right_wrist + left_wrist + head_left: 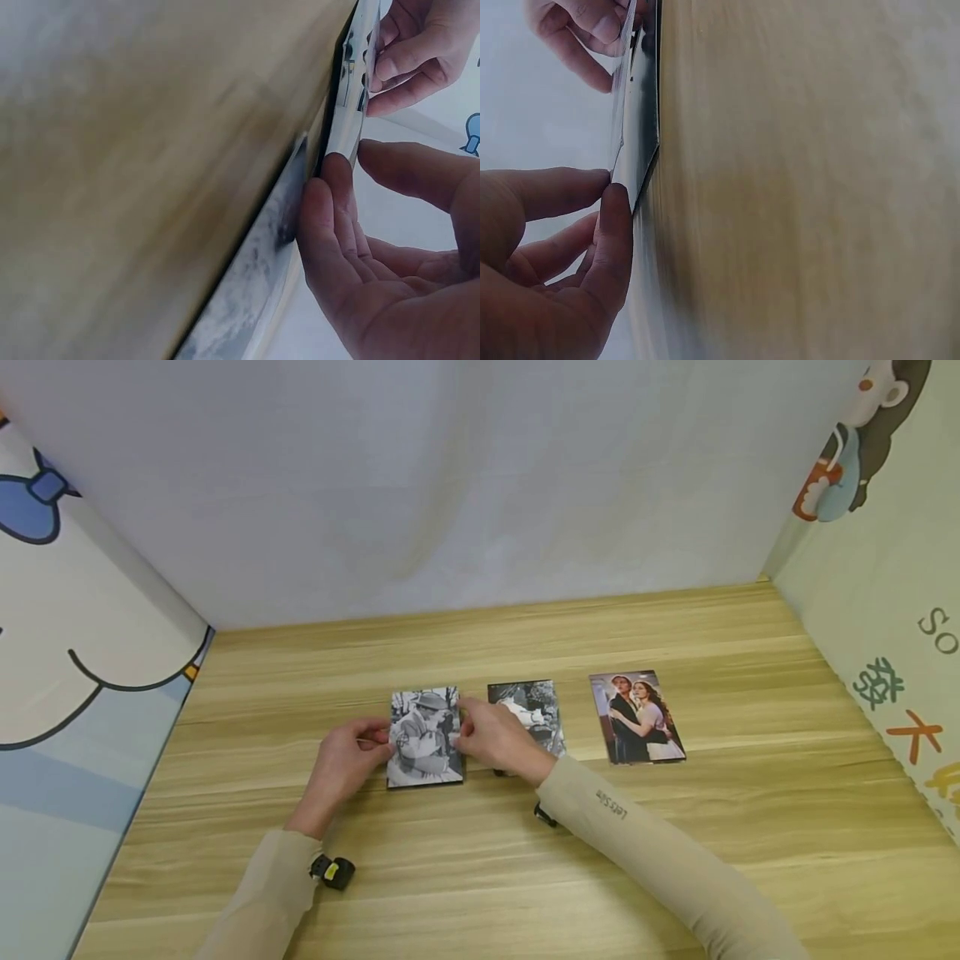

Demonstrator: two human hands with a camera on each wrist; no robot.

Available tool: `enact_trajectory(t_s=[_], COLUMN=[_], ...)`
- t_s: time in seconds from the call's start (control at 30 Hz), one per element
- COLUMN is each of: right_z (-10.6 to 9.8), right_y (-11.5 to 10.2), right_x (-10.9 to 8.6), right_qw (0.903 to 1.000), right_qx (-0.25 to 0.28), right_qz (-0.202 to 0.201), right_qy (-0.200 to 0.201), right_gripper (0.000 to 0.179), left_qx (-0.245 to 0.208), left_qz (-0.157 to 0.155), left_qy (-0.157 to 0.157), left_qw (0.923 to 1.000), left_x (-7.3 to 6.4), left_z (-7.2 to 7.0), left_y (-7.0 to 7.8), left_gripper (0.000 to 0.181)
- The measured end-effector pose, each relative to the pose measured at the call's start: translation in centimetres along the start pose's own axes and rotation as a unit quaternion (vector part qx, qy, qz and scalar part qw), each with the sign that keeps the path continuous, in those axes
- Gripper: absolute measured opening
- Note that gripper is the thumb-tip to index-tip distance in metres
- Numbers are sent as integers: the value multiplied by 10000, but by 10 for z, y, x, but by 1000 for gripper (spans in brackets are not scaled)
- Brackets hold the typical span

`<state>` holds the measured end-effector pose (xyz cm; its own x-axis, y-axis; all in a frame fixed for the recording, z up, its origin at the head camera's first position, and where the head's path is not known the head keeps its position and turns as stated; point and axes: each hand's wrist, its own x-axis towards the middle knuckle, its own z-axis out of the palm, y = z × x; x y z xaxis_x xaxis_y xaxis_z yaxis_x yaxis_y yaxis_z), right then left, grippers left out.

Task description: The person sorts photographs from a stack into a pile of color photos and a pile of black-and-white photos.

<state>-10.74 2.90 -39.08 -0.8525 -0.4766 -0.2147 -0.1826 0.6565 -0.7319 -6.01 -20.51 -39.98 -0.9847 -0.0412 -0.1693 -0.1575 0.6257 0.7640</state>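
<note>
My left hand (341, 768) pinches the left edge of a black-and-white photo card (423, 739) that shows a person in a hat. At its right edge, my right hand (498, 735) pinches the same card between thumb and fingers. In the left wrist view the card is seen nearly edge-on, close over a lower card (643, 112) with a dark surface. A second black-and-white photo card (542, 697) lies just right of it, partly hidden by my right hand and close under the fingers in the right wrist view.
Further right on the wood-grain table (480, 877) lies a colour photo card (637, 718) of an embracing couple. A pale curtain-like wall (480, 485) stands behind the table, with printed panels at both sides. Each wrist wears a small black device (341, 873).
</note>
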Motion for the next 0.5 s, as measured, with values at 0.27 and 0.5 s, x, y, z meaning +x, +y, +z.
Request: enact_trajectory(t_s=[0.27, 0.5], right_z=[0, -2], right_y=[-1, -2], right_x=[2, 3], right_qw=[9997, 9993], right_qx=[-196, -317], right_qz=[-1, -16], right_qy=[-116, -201], right_gripper=[67, 65], left_qx=[61, 27], left_qz=[-42, -113], left_qy=[-115, -173], left_qw=[9999, 9998], left_x=[2, 2], left_z=[1, 2], left_y=[-3, -4], left_gripper=[39, 38])
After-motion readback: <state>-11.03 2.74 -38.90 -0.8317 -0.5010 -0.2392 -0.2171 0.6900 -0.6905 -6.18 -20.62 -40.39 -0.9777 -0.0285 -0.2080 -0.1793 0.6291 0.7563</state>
